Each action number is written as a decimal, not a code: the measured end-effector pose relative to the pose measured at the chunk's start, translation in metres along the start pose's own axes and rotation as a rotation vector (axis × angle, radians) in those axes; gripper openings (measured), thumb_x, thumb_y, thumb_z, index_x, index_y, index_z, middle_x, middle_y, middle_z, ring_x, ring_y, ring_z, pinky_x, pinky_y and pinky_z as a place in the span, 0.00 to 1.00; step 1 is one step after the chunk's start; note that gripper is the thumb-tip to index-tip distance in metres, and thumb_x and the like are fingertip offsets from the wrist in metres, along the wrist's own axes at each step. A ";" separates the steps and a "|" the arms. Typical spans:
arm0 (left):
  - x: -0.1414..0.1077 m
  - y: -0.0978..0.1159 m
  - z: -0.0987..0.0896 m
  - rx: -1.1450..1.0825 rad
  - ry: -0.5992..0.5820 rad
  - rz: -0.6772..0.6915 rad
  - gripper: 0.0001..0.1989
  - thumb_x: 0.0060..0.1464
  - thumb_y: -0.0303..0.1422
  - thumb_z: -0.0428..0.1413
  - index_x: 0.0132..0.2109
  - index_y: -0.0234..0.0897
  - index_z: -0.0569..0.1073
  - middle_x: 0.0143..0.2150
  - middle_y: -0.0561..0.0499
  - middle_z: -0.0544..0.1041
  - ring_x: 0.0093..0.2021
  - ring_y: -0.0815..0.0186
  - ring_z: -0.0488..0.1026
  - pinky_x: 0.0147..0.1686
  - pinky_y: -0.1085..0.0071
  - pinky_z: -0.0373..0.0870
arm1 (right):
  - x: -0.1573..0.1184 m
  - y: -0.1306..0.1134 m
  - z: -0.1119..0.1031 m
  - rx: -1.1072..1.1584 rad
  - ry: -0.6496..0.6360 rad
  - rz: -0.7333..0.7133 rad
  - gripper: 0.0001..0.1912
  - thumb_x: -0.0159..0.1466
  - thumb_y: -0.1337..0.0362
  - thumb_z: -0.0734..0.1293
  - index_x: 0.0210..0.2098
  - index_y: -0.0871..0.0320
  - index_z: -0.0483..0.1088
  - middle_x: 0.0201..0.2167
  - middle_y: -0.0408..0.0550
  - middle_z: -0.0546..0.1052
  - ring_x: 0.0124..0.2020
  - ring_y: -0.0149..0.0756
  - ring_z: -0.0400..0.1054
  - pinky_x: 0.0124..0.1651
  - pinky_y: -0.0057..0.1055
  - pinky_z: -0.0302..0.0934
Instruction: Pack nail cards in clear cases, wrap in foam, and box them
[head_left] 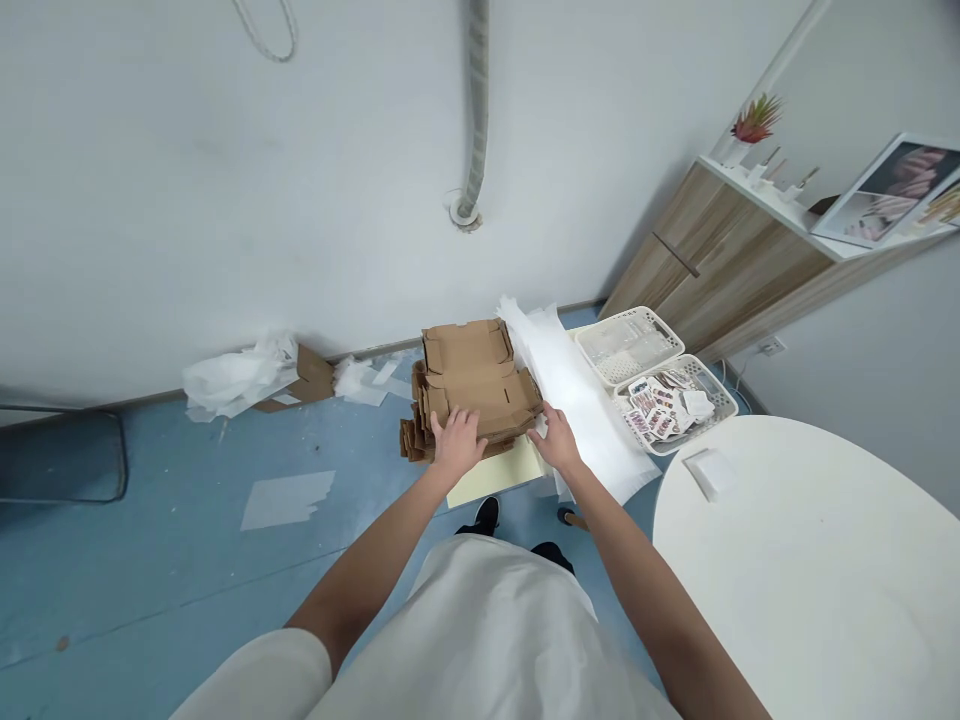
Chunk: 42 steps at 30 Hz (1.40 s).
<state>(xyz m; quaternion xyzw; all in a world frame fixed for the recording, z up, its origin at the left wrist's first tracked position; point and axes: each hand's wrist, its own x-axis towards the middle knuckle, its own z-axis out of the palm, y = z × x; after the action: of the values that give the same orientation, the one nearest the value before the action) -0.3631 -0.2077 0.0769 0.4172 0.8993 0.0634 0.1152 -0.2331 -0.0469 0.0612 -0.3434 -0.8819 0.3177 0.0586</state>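
A stack of flattened brown cardboard boxes lies on a pale yellow surface. My left hand rests on the front left part of the stack, fingers spread. At the stack's front right corner is my right hand, its thumb and fingers apart at the cardboard edge. Beside the stack on the right lie white sheets, close to my right hand.
Right of the sheets are a white basket and another basket of printed packets. A round white table stands at the right, a wooden cabinet behind. White wrapping lies on the floor by the wall.
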 end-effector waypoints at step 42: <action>0.002 -0.022 -0.003 -0.136 0.005 0.037 0.24 0.48 0.44 0.51 0.51 0.39 0.64 0.51 0.42 0.68 0.54 0.50 0.58 0.54 0.42 0.24 | 0.039 -0.050 -0.009 0.085 0.176 0.200 0.14 0.61 0.59 0.47 0.39 0.57 0.58 0.27 0.49 0.71 0.27 0.38 0.64 0.28 0.30 0.55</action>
<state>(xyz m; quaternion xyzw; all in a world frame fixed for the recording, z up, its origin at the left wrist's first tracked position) -0.3812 -0.2202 0.0753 0.4248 0.8853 0.1275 0.1395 -0.2884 -0.0452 0.0943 -0.4534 -0.8203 0.3278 0.1185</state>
